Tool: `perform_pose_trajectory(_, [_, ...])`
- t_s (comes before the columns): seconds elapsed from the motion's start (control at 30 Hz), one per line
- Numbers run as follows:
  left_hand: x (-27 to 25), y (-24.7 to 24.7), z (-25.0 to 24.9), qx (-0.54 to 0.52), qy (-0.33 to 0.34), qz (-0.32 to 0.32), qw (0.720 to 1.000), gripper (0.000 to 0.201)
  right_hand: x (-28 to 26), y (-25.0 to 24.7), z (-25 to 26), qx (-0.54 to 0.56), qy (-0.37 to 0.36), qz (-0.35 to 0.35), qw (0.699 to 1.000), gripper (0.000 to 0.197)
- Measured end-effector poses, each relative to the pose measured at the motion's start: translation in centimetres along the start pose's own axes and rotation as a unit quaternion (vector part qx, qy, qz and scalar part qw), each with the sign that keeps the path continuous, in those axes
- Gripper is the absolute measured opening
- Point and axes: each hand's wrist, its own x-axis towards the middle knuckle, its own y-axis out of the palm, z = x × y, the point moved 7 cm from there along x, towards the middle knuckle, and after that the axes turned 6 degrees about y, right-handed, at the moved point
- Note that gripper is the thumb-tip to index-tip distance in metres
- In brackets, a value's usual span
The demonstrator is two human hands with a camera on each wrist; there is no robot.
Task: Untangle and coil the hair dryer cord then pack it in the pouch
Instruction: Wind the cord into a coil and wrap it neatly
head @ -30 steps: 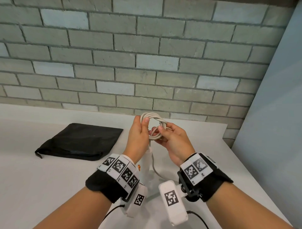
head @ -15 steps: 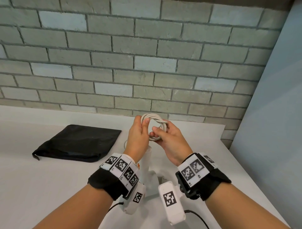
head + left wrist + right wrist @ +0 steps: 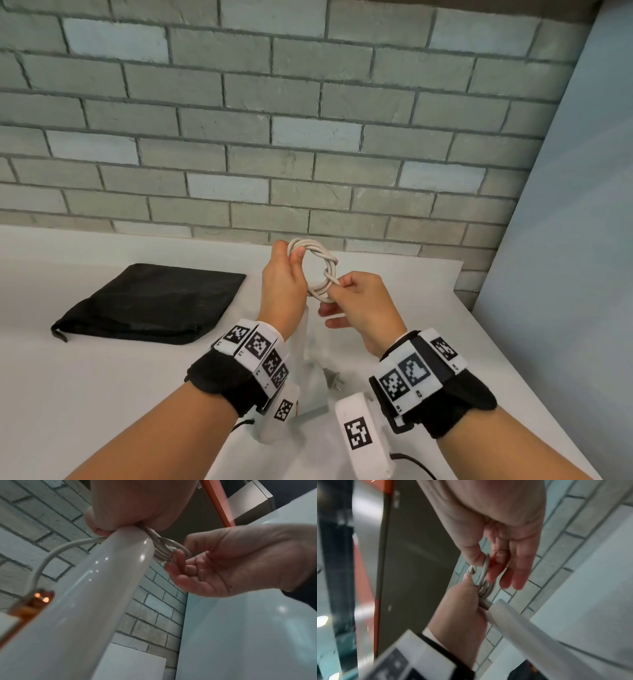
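Cord (image 3: pixel 317 270) coil betw both grips.

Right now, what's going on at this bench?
A person is coiling a hair dryer's cord. The left hand grips the coiled cord together with the top of the dryer's white handle, held above the white table. The right hand pinches one strand at the coil's lower right, apparently wrapping the tail around the loops. The plug hangs loose below. The black pouch lies flat on the table to the left, with nothing packed yet.
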Motion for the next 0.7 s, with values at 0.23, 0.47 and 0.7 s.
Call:
perform_pose_trajectory(0.23, [0.6,0.2,0.6,-0.021,-0.029,-0.016,0.999,0.021,-0.8,0.8,-0.2,0.241,-0.018,0.118,0.963,0.020])
perform_pose_trajectory(0.47, [0.6,1.1,0.1,-0.017,-0.006,0.006,1.000,0.022,-1.4,-1.0,-0.2,0.293,-0.050,0.126,0.946,0.027])
perform_pose_trajectory(0.7, [1.1,0.3,1.4,-0.051,-0.056,0.009,0.997,0.024,-1.5,-2.7,-0.8,0.168,-0.044,0.158,0.972,0.026])
